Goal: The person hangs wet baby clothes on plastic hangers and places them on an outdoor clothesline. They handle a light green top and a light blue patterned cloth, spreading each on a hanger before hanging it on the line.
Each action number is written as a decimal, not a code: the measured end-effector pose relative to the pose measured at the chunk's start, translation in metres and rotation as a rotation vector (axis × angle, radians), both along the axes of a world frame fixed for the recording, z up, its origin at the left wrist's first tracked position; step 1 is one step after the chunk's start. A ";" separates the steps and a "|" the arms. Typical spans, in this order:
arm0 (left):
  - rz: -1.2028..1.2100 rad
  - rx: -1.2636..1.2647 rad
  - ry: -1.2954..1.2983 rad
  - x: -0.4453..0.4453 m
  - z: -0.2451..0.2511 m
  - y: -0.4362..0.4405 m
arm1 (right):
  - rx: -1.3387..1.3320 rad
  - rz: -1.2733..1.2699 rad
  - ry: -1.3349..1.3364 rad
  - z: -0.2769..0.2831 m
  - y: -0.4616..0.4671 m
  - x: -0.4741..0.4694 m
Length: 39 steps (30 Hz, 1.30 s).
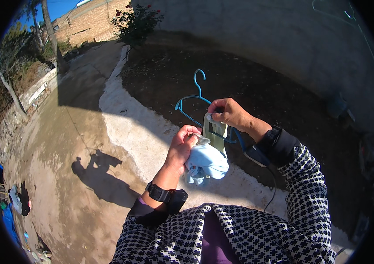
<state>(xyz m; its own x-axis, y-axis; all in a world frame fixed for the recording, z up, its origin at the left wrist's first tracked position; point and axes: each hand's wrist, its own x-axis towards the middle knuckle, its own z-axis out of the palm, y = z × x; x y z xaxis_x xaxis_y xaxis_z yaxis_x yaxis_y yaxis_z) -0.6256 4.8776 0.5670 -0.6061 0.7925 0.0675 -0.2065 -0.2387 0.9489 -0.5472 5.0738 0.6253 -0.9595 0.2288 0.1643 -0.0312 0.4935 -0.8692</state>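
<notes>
A blue plastic clothes hanger is in front of me, its hook pointing up and its right part hidden behind my right hand. That hand pinches the top of a pale yellow-green fabric piece with a white button on it. The fabric piece lies over the hanger's lower bar. My left hand pinches a whitish edge of cloth between thumb and fingers. Just below it, against the palm, hangs a bunched light blue cloth. Whether the pale piece and the blue cloth are one garment, I cannot tell.
A grey wall rises beyond dark soil. A rose bush grows at its left end. Pale concrete paving curves underfoot. A black cable dangles by my right sleeve. At far left lie cloth and blue sheeting.
</notes>
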 end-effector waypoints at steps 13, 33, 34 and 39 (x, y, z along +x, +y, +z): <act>0.013 -0.126 -0.134 -0.005 0.012 0.005 | -0.208 0.005 -0.085 -0.009 -0.013 0.004; -0.001 -0.007 -0.002 -0.006 0.019 0.011 | -0.441 -0.019 -0.108 -0.011 -0.025 0.008; 0.005 -0.018 -0.014 -0.005 0.019 0.011 | -0.433 -0.022 -0.118 -0.010 -0.025 0.008; -0.016 -0.042 0.001 -0.005 0.019 0.011 | -0.407 -0.009 -0.105 -0.011 -0.026 0.008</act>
